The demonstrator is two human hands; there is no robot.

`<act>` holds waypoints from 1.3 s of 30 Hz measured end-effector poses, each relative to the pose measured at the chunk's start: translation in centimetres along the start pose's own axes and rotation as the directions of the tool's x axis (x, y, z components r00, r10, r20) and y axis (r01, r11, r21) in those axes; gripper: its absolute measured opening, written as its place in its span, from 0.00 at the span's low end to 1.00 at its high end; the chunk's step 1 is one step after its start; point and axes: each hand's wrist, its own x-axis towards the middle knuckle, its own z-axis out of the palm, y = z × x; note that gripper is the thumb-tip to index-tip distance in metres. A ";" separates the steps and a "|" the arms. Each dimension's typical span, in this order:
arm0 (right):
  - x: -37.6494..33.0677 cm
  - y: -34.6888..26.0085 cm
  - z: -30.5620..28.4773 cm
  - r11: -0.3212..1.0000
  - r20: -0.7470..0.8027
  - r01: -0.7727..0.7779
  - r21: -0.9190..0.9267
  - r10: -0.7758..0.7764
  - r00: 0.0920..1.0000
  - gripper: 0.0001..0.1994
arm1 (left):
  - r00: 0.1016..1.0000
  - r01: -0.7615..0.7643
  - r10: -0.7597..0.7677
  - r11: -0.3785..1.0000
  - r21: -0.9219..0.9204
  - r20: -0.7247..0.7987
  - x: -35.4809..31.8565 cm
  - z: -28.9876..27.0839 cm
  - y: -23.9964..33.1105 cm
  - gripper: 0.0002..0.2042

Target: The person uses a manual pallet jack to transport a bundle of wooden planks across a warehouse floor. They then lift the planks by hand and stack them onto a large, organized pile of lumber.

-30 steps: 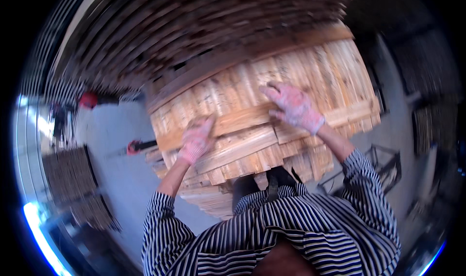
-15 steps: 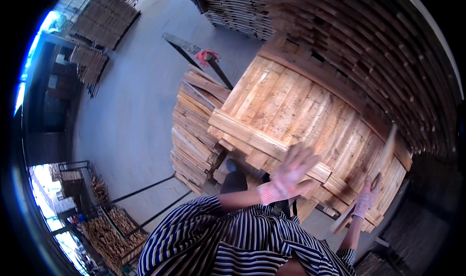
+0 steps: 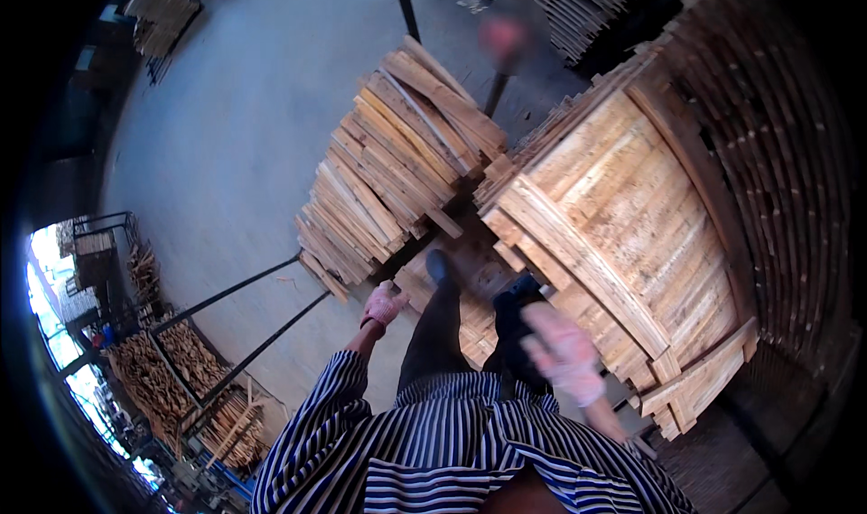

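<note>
Both gloved hands hang empty, the left hand [image 3: 384,304] loosely curled near the loose board stack [image 3: 397,166], the right hand [image 3: 562,351] blurred, open, beside the pallet [image 3: 623,234], seemingly between lifts.

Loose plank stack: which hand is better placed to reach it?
Left, probably. The left hand hangs empty just beside the near end of the loose plank stack. The right hand is blurred, empty, over the assembled pallet side.
</note>
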 end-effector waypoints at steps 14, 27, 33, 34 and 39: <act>18.1 7.4 29.5 0.679 0.243 -0.444 0.585 0.375 0.894 0.25 | 0.992 0.109 -0.053 0.836 -0.538 0.118 29.8 21.9 -3.6 0.33; 33.5 15.3 43.7 0.160 0.238 -0.465 0.871 0.691 0.683 0.31 | 0.911 0.244 -0.406 0.393 -0.887 0.071 35.6 25.5 -2.8 0.36; 41.3 23.1 45.8 -0.285 0.478 -0.452 0.845 0.781 0.401 0.58 | 0.970 0.069 -0.237 0.486 -0.871 -0.056 31.6 15.8 -6.3 0.39; 42.8 23.5 45.9 -0.309 0.485 -0.437 0.845 0.786 0.382 0.63 | 0.981 0.010 -0.173 0.492 -0.871 -0.086 33.1 13.8 -6.5 0.39; 46.8 23.4 50.8 -0.274 0.513 -0.434 0.858 0.496 0.701 0.63 | 0.884 -0.025 -0.329 0.676 -0.737 -0.332 46.9 12.7 -11.1 0.43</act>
